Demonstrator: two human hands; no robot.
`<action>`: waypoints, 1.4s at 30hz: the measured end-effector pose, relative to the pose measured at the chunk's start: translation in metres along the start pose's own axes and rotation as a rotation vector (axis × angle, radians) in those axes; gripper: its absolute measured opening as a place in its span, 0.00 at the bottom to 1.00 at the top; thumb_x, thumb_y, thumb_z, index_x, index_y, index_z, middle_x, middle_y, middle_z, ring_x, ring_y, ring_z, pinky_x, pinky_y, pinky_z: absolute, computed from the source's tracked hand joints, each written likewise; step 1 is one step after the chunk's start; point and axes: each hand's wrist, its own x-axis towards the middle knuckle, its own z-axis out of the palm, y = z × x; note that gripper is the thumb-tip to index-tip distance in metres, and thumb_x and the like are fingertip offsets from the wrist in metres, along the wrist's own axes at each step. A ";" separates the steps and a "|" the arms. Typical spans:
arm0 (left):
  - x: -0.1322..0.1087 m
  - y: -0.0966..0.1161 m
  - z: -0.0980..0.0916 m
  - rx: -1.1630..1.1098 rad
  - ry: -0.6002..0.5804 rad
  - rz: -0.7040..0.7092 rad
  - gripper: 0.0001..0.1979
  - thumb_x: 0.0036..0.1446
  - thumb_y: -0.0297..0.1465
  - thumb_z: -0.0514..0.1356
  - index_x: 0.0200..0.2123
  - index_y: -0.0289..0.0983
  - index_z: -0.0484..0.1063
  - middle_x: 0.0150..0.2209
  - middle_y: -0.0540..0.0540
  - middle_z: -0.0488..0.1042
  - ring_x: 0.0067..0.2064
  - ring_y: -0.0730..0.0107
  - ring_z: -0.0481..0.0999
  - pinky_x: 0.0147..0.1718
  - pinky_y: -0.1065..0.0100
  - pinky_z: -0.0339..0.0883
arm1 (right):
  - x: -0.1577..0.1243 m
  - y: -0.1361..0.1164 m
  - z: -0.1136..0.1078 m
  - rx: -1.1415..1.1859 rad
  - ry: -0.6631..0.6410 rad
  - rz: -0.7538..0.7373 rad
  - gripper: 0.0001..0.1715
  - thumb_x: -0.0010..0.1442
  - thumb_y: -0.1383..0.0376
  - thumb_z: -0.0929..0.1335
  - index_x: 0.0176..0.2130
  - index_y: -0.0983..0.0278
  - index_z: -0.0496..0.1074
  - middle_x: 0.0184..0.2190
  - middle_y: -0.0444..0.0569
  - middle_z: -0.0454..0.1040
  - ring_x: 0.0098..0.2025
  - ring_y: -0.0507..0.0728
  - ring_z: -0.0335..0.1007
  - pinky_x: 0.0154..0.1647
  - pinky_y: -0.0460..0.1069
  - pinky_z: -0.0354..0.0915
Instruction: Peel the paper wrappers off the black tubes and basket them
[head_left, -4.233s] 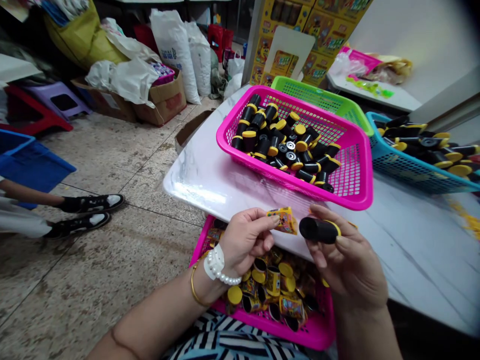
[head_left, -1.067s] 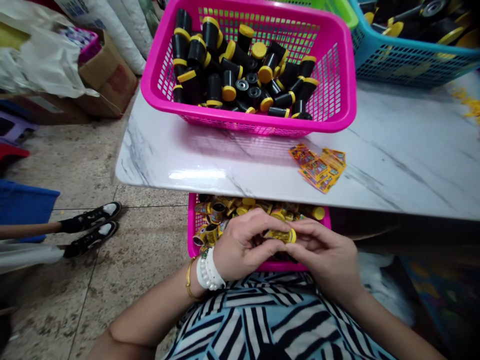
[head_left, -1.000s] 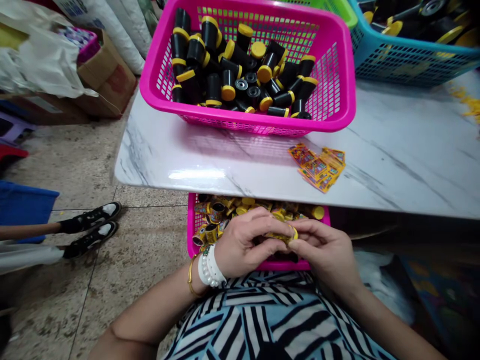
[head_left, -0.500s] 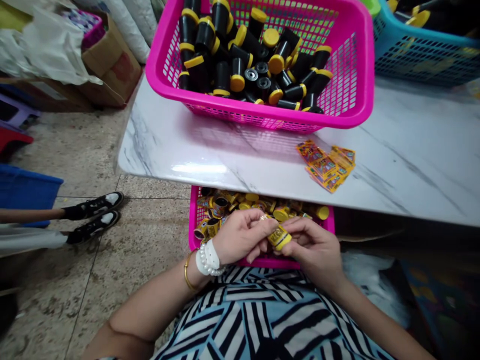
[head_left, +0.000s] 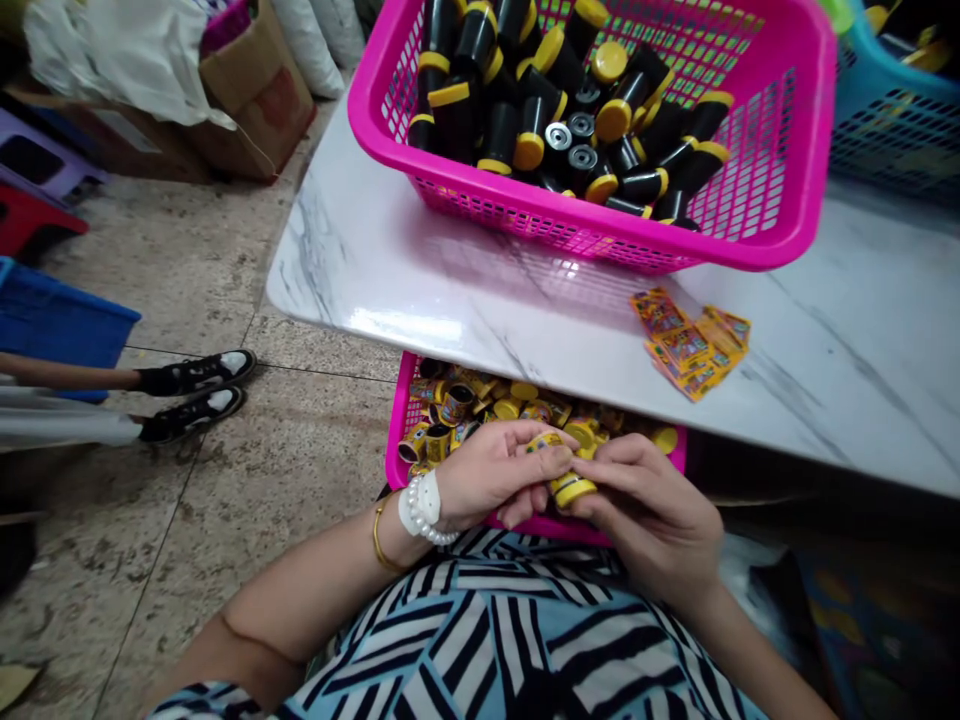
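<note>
Both my hands close around one small canister (head_left: 568,486) with a yellow cap and a yellow printed label. My left hand (head_left: 496,481), with a pearl bracelet at the wrist, presses its fingers on the canister's top. My right hand (head_left: 651,515) grips it from the right and below. I hold it over a pink basket (head_left: 398,434) on my lap, under the table edge, filled with several labelled canisters. A small pile of yellow stickers (head_left: 694,341) lies on the marble table (head_left: 420,290). Behind it a larger pink basket (head_left: 780,190) holds several plain black canisters with yellow caps.
A blue basket (head_left: 892,140) stands at the table's far right. On the floor to the left are another person's feet in black and white shoes (head_left: 193,388), a blue crate (head_left: 52,325), stools and a cardboard box (head_left: 259,95).
Earlier my left hand held a sticker and my right a bare black canister above the table. Now both hands are low over the lap basket, turning the labelled canister.
</note>
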 end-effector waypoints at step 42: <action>0.019 -0.003 0.019 0.022 0.137 0.156 0.25 0.48 0.49 0.72 0.35 0.35 0.69 0.20 0.58 0.68 0.15 0.85 0.57 0.13 0.78 0.48 | -0.003 0.002 0.025 0.189 0.464 0.395 0.12 0.53 0.65 0.79 0.38 0.62 0.78 0.33 0.48 0.80 0.26 0.54 0.80 0.28 0.48 0.81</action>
